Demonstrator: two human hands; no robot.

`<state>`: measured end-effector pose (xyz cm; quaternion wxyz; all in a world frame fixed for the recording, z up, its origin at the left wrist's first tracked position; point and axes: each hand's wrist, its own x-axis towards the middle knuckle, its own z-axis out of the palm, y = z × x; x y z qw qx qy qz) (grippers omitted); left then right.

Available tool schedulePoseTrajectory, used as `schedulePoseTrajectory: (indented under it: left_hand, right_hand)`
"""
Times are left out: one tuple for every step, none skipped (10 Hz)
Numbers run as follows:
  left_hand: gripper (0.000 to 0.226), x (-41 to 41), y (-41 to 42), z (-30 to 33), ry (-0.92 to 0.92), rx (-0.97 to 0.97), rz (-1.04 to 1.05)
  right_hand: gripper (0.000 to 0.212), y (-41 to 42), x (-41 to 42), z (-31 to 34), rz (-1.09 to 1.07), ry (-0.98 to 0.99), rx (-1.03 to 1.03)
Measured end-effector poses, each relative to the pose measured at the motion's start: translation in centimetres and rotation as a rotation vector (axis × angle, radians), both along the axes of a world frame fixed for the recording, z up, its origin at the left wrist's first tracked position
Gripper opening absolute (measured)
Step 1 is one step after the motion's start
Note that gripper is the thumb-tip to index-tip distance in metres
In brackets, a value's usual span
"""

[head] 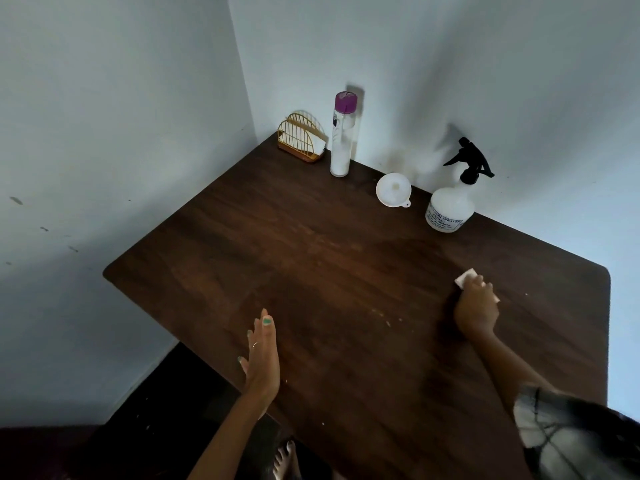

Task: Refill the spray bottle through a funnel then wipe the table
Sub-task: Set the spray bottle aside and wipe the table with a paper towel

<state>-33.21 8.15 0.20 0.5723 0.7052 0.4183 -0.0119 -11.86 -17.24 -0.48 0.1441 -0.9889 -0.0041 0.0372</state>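
Wiping stage: the right hand [476,308] is pressing a white tissue [464,278] with curled fingers onto the desk [311,271], the left hand [262,355] is resting flat and empty, while the capped spray bottle [450,206] and funnel [393,189] are standing aside, suggesting refilling is done.

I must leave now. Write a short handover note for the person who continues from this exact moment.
Right hand presses a white tissue on the table, right side. Left hand is open, at the near edge, holding nothing.
Spray bottle stands capped by the back wall; funnel lies beside it, out of the bottle; refill bottle stands capped.
Done: refilling seems finished.
Left: wiping is under way; small specks remain near the middle.
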Motion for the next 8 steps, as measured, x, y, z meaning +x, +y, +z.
schedulePoseTrajectory:
  left_hand:
    - [0.085,0.2,-0.2,0.0,0.010,0.007,0.003]
    - [0.068,0.3,-0.3,0.1,-0.009,-0.002,0.018]
    - [0.056,0.1,-0.3,0.3,-0.030,-0.026,0.043]
    - [0.061,0.0,-0.3,0.0,-0.027,-0.030,0.048]
    - [0.061,-0.1,-0.4,-0.4,-0.021,-0.036,0.056]
    - [0.060,-0.1,-0.5,-0.1,-0.019,-0.072,0.079]
    - [0.059,-0.3,-0.3,0.3,-0.016,-0.107,0.106]
    - [0.060,-0.5,-0.2,0.2,-0.022,-0.122,0.127]
  right_hand:
    - [0.029,4.5,-5.2,-2.0,0.046,0.012,0.121]
    - [0.036,10.0,-14.0,-2.2,0.576,-0.006,0.159]
    - [0.035,11.4,-20.2,-5.3,1.210,0.015,0.155]
    - [0.039,8.2,-16.1,-5.3,1.463,-0.017,0.132]
    - [0.038,2.7,-8.0,-3.4,0.991,-0.086,0.267]
    - [0.026,-4.2,-0.6,-1.5,0.288,-0.004,0.117]
    - [0.038,-6.6,2.1,-2.0,-0.229,-0.031,0.087]
    - [0.041,-3.2,-1.4,-3.8,-0.262,-0.097,0.100]
